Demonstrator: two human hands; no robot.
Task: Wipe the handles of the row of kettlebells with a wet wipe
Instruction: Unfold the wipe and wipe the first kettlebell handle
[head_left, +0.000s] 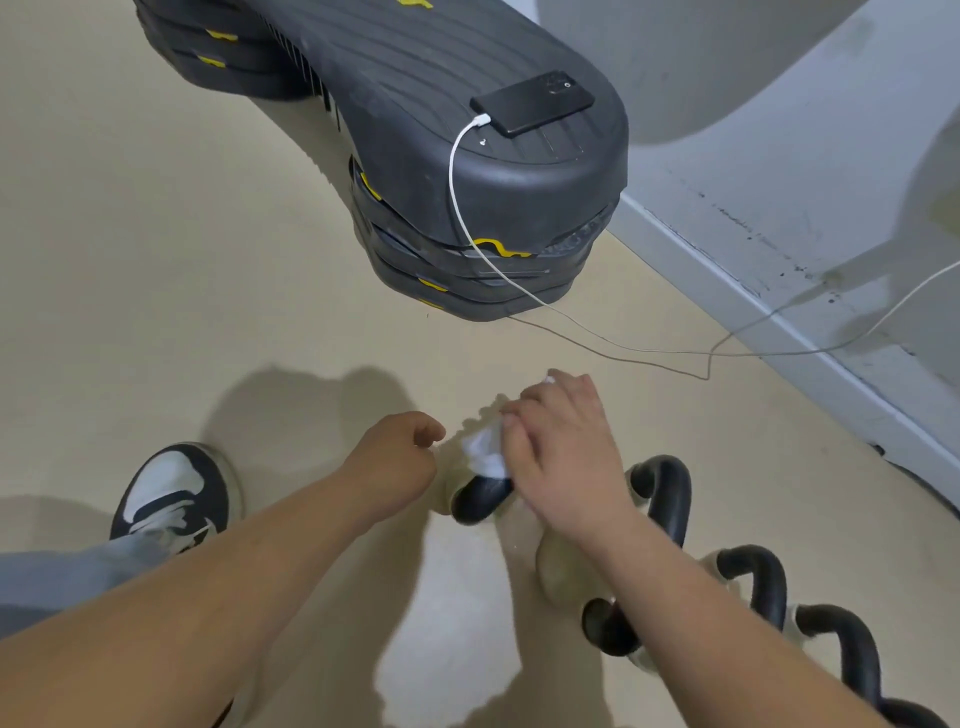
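A row of kettlebells with black curved handles runs from the centre toward the lower right. The nearest one's black handle (480, 499) shows below my right hand (558, 447), which presses a crumpled white wet wipe (485, 452) onto it. A second handle (667, 493) arches just right of that hand, and a third handle (753, 577) and more follow toward the corner. My left hand (397, 457) hovers curled into a loose fist just left of the wipe, holding nothing. The kettlebell bodies are pale and mostly hidden by my arms.
A stack of black aerobic step platforms (467, 171) with yellow marks stands ahead. A black phone (532, 101) lies on top, its white cable (457, 171) trailing over the floor to the right. A grey wall baseboard (779, 312) runs diagonally. My sneaker (174, 493) is at left.
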